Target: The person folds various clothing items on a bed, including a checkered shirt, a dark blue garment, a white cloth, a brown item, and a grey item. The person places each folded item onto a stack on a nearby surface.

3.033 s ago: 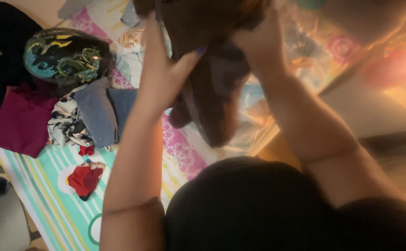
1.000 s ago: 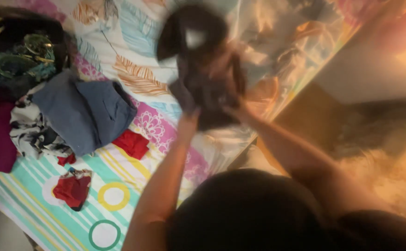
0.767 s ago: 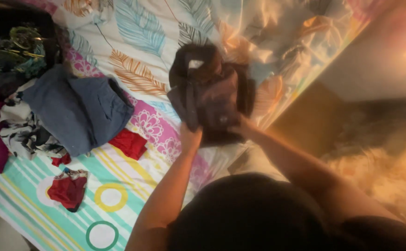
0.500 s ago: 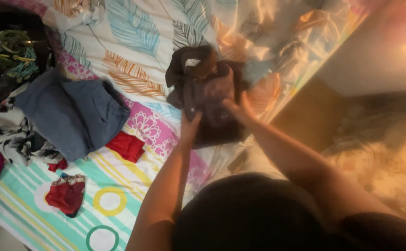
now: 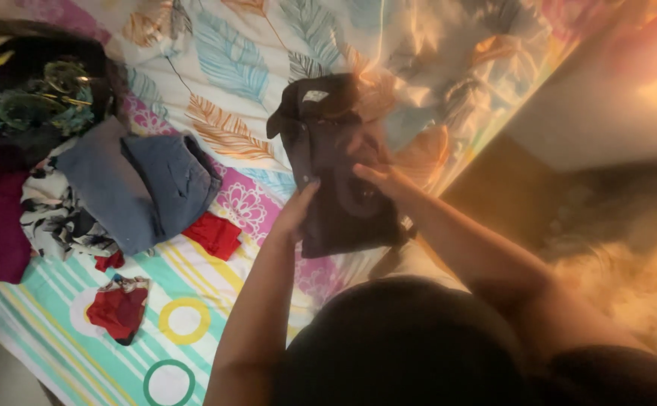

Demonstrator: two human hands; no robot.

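Step in hand, as I read it: folding a dark brown garment [image 5: 339, 169] flat on the bed [image 5: 253, 68], w/ both hands pressing it down. The garment lies near the bed's right edge, on the leaf-patterned sheet, well right of the folded blue-grey jeans [image 5: 144, 188]. Left hand [image 5: 298, 207] sits at the garment's lower left edge, fingers bent over the cloth, thumb side up; looks like a loose pinch on the edge, not a tight fist. Right hand [image 5: 377, 180] lies on the garment's middle-right, fingers stretched out fairly flat, pressing rather than gripping; can't tell if any cloth is caught under the fingertips. Long axis of the garment runs roughly away from the person, from its near end by the hands to the far end where a small pale label [image 5: 315, 95] shows; so label end points up the bed, near end points back at the person. It's already narrowed to a longish rectangle, so probably mid-fold. Next move, I'd judge, calls for a fold across the long axis, w/ edges kept aligned and one hand pinning the cloth. Left of the garment: a red cloth [image 5: 212, 234] just beside the jeans, another red piece [image 5: 118, 310] nearer the bed's near-left corner.
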